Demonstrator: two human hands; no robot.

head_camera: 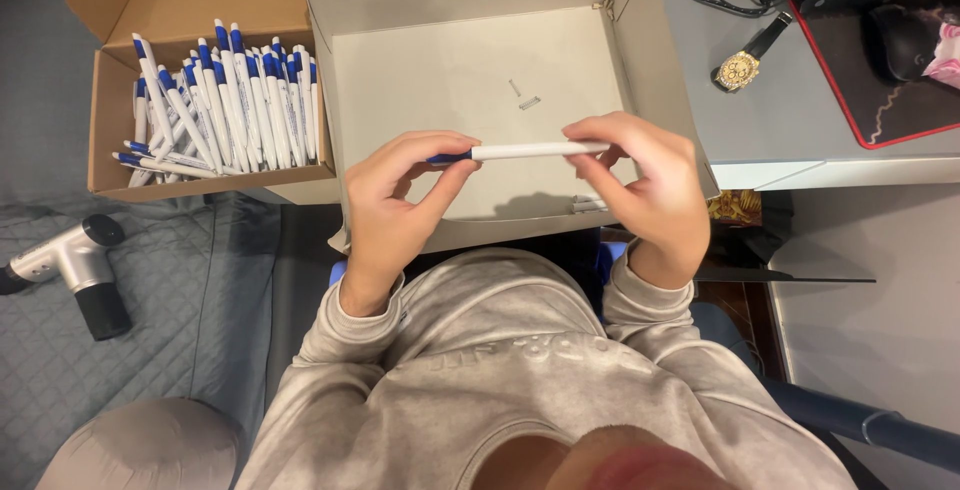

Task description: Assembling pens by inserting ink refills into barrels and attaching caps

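1. The left hand (395, 195) pinches the blue end of a white pen (520, 151) between thumb and fingertips; the right hand (645, 185) pinches the white end the same way, so one pen hangs level between the two hands, above the open grey box (640, 40)
2. Both holds are light fingertip pinches; a twist or pull at either end could, I judge, slip the pen loose or part it, and it would drop into the grey box below
3. Two small pale pieces (522, 97) lie on the floor of that box; loose parts this small could easily roll to a corner and be lost
4. The brown cardboard box (110, 120) to the left holds a crowded heap of blue-and-white pens (220, 110), too overlapped to count exactly, some dozens; a left elbow swinging out could knock it
5. Counted: two hands, one held pen, two boxes, two small pieces, one gold wristwatch (738, 70) on the desk to the right, one grey handheld massager (70, 265) on the quilt, well apart
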